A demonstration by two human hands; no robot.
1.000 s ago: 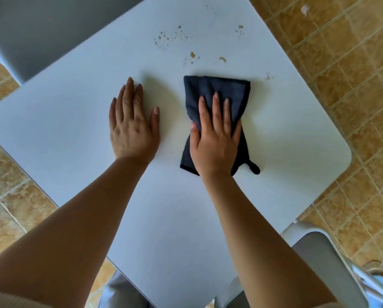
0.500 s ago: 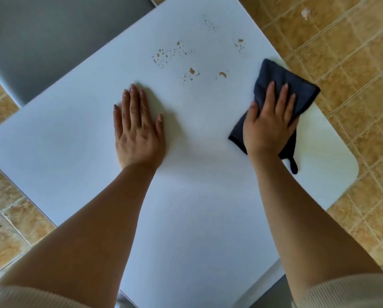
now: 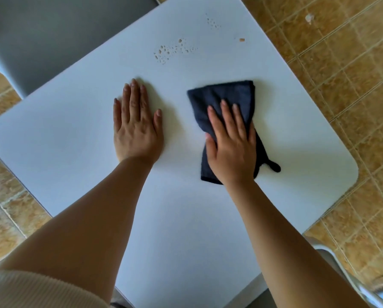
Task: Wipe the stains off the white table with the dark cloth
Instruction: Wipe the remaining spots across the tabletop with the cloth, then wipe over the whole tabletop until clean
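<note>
Nearest the viewer, two bare forearms reach forward over the white bench (image 3: 186, 218), a ribbed cream sleeve (image 3: 30, 290) showing at the lower left. A pale chair frame (image 3: 341, 270) stands just off the bench's near right edge.

At mid-bench the left hand (image 3: 137, 130) lies flat, palm down, on the bare surface; its fingers (image 3: 131, 101) are straight and close together, the thumb set slightly apart, and they hold nothing. To its right, apart from it, the right hand (image 3: 230, 150) presses flat on the dark cloth (image 3: 226, 94); its fingers are extended on top of the fabric, not curled around it. The cloth is folded, lies on the bench right of centre, and projects beyond the fingertips on the far side; a small hanging loop (image 3: 275, 166) protrudes at its near right corner.

Farther on, a cluster of brownish stains (image 3: 175, 50) remains beyond both hands, with a fainter group of spots (image 3: 212, 22) and a single crumb-like mark (image 3: 242, 40) near the far right edge. Tan floor tiles (image 3: 341, 63) surround the bench; a grey surface (image 3: 52, 36) lies at the far left.
</note>
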